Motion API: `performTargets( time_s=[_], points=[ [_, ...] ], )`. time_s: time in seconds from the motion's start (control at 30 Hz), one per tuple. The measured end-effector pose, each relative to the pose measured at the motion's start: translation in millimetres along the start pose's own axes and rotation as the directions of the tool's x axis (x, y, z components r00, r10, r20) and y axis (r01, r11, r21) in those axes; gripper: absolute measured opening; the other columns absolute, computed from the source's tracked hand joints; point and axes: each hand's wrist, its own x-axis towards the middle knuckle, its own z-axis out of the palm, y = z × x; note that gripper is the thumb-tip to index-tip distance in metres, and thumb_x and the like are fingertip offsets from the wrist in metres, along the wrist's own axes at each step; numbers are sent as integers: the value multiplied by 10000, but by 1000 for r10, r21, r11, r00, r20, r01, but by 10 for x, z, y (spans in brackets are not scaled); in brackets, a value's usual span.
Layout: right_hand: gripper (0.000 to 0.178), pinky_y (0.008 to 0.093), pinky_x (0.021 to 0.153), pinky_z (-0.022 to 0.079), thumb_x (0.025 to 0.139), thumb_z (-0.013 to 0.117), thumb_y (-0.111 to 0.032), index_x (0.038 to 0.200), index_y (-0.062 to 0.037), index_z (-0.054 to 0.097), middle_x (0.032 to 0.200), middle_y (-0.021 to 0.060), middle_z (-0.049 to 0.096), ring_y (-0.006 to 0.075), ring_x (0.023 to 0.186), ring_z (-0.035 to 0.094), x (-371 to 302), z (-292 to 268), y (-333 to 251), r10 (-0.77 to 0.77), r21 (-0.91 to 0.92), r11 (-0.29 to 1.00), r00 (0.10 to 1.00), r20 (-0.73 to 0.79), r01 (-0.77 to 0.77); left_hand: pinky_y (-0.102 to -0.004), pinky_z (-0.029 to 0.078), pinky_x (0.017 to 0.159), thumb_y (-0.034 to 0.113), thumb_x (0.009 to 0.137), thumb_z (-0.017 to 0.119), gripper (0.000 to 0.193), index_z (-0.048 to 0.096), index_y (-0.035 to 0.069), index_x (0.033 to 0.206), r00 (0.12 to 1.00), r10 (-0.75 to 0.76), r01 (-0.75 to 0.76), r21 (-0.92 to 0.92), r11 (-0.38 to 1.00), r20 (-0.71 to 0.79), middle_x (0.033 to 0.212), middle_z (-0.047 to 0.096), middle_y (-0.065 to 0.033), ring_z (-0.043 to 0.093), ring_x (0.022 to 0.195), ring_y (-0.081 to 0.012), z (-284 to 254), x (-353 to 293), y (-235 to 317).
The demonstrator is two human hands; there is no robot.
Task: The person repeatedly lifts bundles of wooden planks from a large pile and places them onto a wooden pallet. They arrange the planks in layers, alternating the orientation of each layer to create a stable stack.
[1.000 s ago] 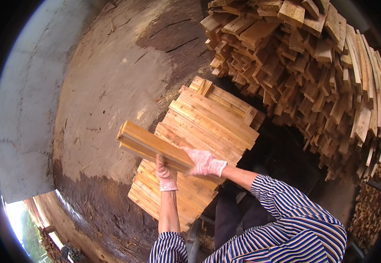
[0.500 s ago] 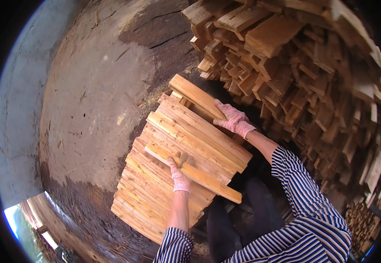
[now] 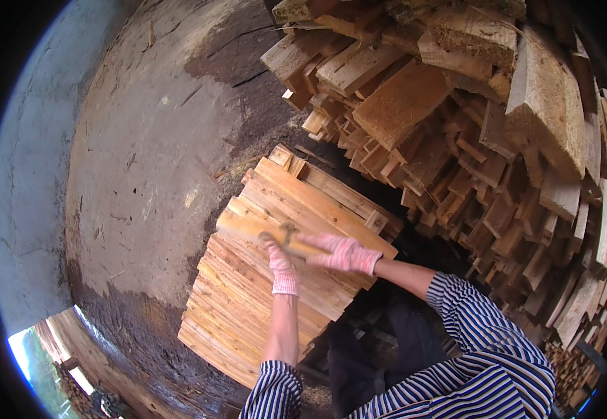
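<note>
My left hand, in a pink-and-white knit glove, is closed around a wooden slat, which is blurred by motion. At the slat's nearer part, my right hand, gloved the same way, has its fingers wrapped on the wood; their tips are smeared. Beneath both hands lies a layer of pale slats, set side by side with uneven ends. A broad slat lies along the layer's far right side, beside a lower wooden frame piece.
A tall heap of rough offcuts and boards rises at the right, close to the layer. Packed dirt floor spreads to the left, up to a grey concrete wall. My legs are at the near edge.
The slat my right hand held at the far right side now lies on the layer. My right hand has moved left and nearer, to the slat in my left hand, which has shifted up and left.
</note>
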Motion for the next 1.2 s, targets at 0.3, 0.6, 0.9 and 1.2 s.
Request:
performTargets(
  time_s=[0.3, 0.6, 0.9, 1.2],
  points=[
    [470, 380, 1192, 335, 1034, 347, -150, 1495, -64, 370, 1533, 144, 393, 301, 1458, 365, 735, -702, 1646, 227, 707, 690, 883, -412, 153, -589, -44, 1210, 567, 580, 905, 1466, 10, 2, 1594, 977, -117, -206, 922, -329, 177, 1635, -11, -332, -111, 1522, -470, 202, 158, -457],
    [522, 581, 1076, 366, 918, 487, -200, 1430, -281, 545, 1530, 228, 361, 469, 1349, 396, 254, -510, 527, 47, -437, 828, 821, -569, -351, -493, 231, 1197, 483, 642, 910, 1247, 229, -44, 1544, 953, -182, -252, 967, -25, 244, 1554, 291, -332, 240, 1478, -436, 202, 117, -10],
    [881, 437, 1144, 370, 910, 608, -487, 1603, -145, 184, 1620, 225, 263, 387, 1466, 333, -1836, 84, -645, 453, 157, 891, 802, -390, -427, -452, 289, 1200, 236, 890, 770, 710, 445, -19, 1467, 76, 846, -886, 426, -186, 528, 1543, 403, -242, 376, 1445, -353, 2974, -1845, 2722],
    [816, 422, 1126, 377, 926, 585, -531, 1586, -174, 265, 1590, 214, 345, 370, 1449, 372, -2666, -215, -971, 431, 224, 902, 732, -528, -370, -410, 471, 1065, 414, 767, 841, 881, 448, 12, 1445, 126, 536, -424, 534, -732, 835, 1309, 633, -216, 584, 1249, -346, 5606, -2335, 4124]
  ],
)
